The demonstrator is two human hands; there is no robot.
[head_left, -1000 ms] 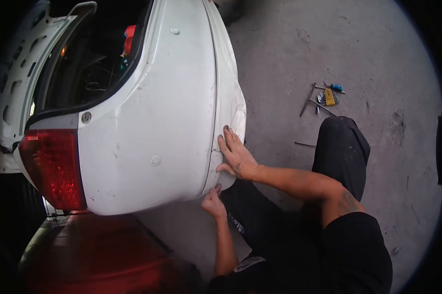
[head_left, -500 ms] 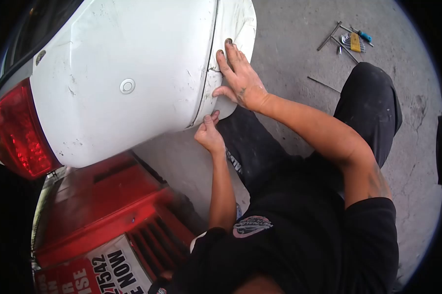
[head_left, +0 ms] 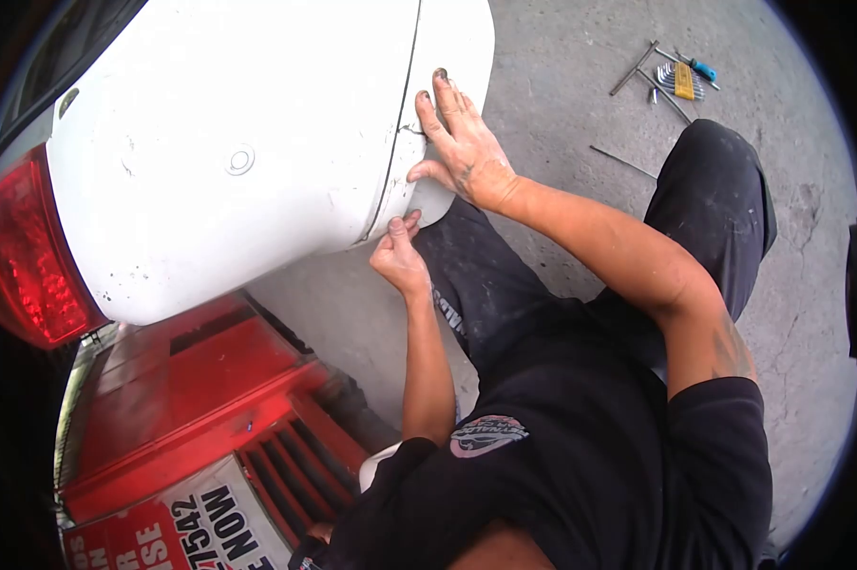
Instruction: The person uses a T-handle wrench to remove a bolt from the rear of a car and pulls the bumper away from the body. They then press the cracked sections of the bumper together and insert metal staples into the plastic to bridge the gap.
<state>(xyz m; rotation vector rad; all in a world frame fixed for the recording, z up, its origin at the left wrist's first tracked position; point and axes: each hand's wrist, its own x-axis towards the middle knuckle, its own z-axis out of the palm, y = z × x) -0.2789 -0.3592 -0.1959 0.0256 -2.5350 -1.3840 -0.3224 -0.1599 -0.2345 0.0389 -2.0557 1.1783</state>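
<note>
A white car bumper (head_left: 286,85) fills the upper left, crossed near its right end by a dark seam (head_left: 405,95) with a short crack or chip beside it. My right hand (head_left: 468,152) lies against the bumper just right of the seam, palm toward the surface, fingers spread and thumb stretched out. Dark smudges mark its fingertips. Below it, my left hand (head_left: 402,258) is closed at the bumper's lower edge, thumb in front and fingertips curled at the rim near the seam's bottom end. What lies behind the edge is hidden.
A red tail light (head_left: 29,252) adjoins the bumper at left. Below stands a red slatted metal unit (head_left: 200,370) with a printed sign (head_left: 224,522). On the concrete floor lie a T-handle wrench (head_left: 635,66), a yellow-held tool set (head_left: 683,81), a blue-handled tool (head_left: 704,70) and a thin rod (head_left: 623,161).
The view has shifted slightly, so the bumper and tail light appear a little further left. Both hands keep nearly the same places on the bumper.
</note>
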